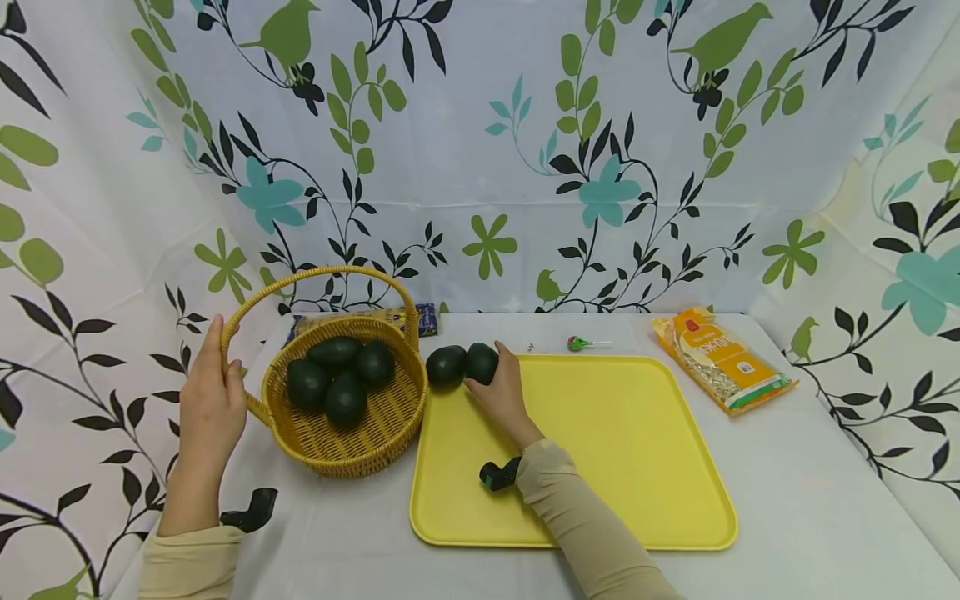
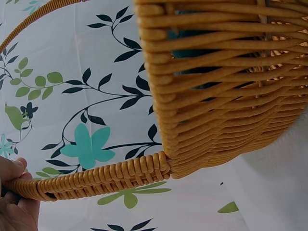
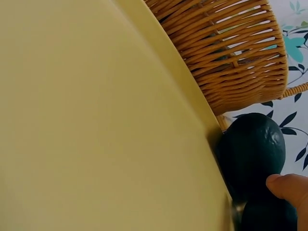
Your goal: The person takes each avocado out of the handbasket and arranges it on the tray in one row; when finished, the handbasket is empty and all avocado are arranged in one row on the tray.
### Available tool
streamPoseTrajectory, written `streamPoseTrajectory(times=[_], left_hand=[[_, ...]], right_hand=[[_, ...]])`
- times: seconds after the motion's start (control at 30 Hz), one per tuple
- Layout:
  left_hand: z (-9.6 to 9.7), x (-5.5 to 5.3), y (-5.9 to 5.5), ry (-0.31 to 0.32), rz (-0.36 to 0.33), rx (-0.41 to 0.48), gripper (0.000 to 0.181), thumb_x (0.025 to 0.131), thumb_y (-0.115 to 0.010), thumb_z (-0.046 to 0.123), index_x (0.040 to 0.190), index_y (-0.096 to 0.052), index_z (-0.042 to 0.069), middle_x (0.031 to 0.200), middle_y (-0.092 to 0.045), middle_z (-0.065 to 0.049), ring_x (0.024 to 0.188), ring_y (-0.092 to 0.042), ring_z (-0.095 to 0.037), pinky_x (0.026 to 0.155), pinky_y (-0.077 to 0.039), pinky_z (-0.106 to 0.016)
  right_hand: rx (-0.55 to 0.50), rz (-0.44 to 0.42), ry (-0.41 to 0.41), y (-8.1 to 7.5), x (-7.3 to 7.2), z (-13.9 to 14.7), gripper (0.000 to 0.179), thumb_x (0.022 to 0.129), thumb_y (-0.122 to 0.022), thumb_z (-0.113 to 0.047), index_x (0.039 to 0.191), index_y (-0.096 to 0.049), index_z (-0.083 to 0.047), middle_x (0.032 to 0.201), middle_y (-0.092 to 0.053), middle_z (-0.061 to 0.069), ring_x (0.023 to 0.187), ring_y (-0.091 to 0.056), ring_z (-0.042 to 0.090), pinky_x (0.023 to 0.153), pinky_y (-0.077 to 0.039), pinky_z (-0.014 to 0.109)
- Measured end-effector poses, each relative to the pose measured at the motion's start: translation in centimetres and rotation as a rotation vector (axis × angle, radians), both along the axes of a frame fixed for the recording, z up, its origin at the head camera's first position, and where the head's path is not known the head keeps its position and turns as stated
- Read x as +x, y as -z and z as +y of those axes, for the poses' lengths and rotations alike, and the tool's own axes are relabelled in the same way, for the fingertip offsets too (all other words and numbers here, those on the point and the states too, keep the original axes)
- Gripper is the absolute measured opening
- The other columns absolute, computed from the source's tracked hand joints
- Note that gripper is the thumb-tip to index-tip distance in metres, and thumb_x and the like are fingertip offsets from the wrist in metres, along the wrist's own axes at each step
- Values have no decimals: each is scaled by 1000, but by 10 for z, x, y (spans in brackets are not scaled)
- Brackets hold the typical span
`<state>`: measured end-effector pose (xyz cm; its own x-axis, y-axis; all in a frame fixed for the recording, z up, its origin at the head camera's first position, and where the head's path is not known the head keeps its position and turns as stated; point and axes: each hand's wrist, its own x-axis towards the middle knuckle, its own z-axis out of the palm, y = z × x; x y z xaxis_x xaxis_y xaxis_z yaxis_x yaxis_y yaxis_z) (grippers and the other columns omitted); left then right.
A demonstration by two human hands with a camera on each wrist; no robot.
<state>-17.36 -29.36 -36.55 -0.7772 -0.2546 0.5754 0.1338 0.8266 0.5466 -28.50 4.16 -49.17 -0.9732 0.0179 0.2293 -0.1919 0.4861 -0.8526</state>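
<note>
My left hand (image 1: 213, 400) grips the handle of a yellow wicker basket (image 1: 360, 458) on its left side; the left wrist view shows fingers around the woven handle (image 2: 106, 178). Inside the basket lie several dark green avocados (image 1: 347, 400). At the far left corner of the yellow tray (image 1: 615, 450), my right hand (image 1: 504, 396) holds one avocado (image 1: 482, 363) between thumb and fingers. Another avocado (image 1: 446, 367) sits right beside it, between the held one and the basket. In the right wrist view the thumb (image 3: 288, 186) overlaps a dark avocado (image 3: 252, 149) by the tray's edge.
An orange bag of grain (image 1: 723, 358) lies at the back right. A lollipop (image 1: 577, 342) rests behind the tray. Behind the basket is a dark blue and gold packet (image 1: 427, 319). Leaf-and-bird patterned cloth (image 1: 487, 192) hangs around the white table.
</note>
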Motion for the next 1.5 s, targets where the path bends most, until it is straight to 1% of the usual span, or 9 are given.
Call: streamPoseTrajectory(times=[0.27,0.53,0.67,0.9,1.0,1.1,1.2,1.37,1.5], left_hand=[[0,0,0,-1,-1,4,65,97,-43,2,151,-19,27,145,-40,-23,118,-47,-50,98,-38,-65],[-1,0,1,4,9,6,65,96,-43,2,151,-20,27,146,-39,-22,121,-45,-50,99,-37,-65],[-1,0,2,4,8,8,65,96,-43,2,151,-19,27,146,-39,-22,121,-45,-50,99,-36,-65],[-1,0,3,2,-14,10,65,97,-42,2,152,-18,27,147,-38,-21,121,-45,-50,98,-37,-65],[-1,1,2,-1,-16,6,65,97,-42,3,152,-18,27,147,-39,-21,119,-46,-50,97,-38,-66],[-1,1,1,-2,-6,-1,65,97,-43,2,152,-18,27,146,-40,-21,118,-47,-50,96,-38,-66],[-1,1,1,-4,-8,-1,65,97,-42,2,152,-18,26,145,-41,-21,116,-48,-50,95,-39,-66],[-1,0,1,-5,-20,8,64,97,-42,2,152,-18,25,146,-39,-21,116,-48,-51,96,-39,-66],[0,0,1,-1,-15,11,64,97,-42,3,152,-18,27,148,-38,-20,121,-45,-50,98,-37,-65]], right_hand=[[-35,51,4,-16,2,6,81,81,-74,-21,146,-28,-6,147,-32,20,134,-35,35,110,-35,50],[-71,141,-5,-48,8,2,76,84,-70,-27,147,-29,-10,147,-33,15,136,-34,30,111,-35,48],[-123,206,-47,-66,17,-6,73,85,-69,-24,146,-31,-10,145,-36,15,135,-36,29,111,-36,45],[-189,325,-132,-91,34,-26,68,85,-70,-19,143,-36,-12,140,-42,11,132,-42,23,109,-41,36],[-205,352,-184,-101,41,-37,67,85,-70,-17,143,-36,-10,139,-43,11,131,-42,24,108,-42,35],[-194,342,-218,-109,47,-51,67,85,-70,-17,142,-36,-9,138,-44,12,130,-43,24,106,-43,33],[-178,306,-243,-116,50,-66,66,85,-69,-20,142,-37,-8,134,-46,13,126,-46,23,105,-45,31],[-172,172,-268,-120,54,-90,63,86,-69,-24,140,-39,-14,131,-49,9,122,-49,22,101,-48,28],[-162,58,-276,-116,53,-107,62,86,-68,-29,140,-40,-17,134,-48,5,122,-49,18,100,-48,26]])
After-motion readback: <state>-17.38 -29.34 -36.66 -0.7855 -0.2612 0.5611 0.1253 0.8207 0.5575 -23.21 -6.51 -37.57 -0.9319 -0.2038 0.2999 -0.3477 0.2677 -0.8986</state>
